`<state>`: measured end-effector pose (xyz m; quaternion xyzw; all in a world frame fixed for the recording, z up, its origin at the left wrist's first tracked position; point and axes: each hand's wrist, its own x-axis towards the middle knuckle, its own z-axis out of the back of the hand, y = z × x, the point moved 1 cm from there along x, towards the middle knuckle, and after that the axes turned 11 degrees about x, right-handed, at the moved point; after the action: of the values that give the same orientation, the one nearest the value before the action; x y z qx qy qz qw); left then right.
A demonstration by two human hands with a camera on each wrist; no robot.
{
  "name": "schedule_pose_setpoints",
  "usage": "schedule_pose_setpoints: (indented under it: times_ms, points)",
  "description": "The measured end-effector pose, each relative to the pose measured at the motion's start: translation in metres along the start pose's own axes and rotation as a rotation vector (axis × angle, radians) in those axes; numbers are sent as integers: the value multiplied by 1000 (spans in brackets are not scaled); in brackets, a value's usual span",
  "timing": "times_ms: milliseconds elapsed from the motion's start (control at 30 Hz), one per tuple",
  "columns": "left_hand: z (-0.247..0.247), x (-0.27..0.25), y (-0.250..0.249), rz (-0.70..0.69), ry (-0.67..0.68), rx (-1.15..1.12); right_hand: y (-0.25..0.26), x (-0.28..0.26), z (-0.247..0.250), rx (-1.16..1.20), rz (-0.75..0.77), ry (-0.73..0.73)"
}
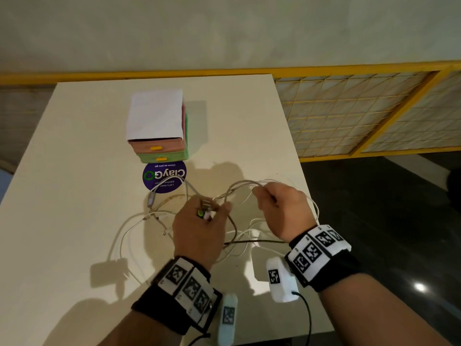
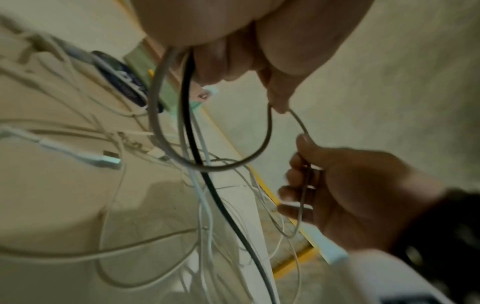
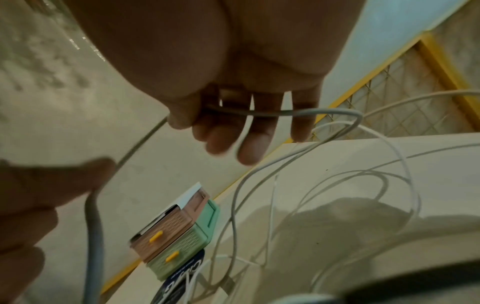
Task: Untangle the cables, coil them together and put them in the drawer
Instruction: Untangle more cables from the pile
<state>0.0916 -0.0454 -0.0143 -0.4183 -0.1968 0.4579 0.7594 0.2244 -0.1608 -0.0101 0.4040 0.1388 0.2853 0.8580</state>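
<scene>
Gripping bunched plugs, the left hand [image 1: 199,228] anchors the cables [image 1: 139,221]. Right hand [image 1: 282,208] pinches one strand (grey), lifting it clear of the counter [image 1: 74,171] to free it.

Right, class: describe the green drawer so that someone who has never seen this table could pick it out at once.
Start at the cream table; near its far end stands a small stack of drawers with a white sheet on top. The green drawer is the bottom one, just behind the round purple sticker. Both have yellow handles, but the one above is pink.

office pantry | "Clean as you go" table sticker [image 1: 164,176]
</scene>
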Motion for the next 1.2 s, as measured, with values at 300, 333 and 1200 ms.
schedule_pose_setpoints:
  times_ms: [300,333,1200]
  points:
    - [-14,2,-21,448,133,-448,37,-11,-24,75,342,225]
    - [-12,7,-19,493,114,-479,37,-14,-24,81,362,222]
    - [12,12,-4,371,123,-809,-9,-4,-19,-4,31,67]
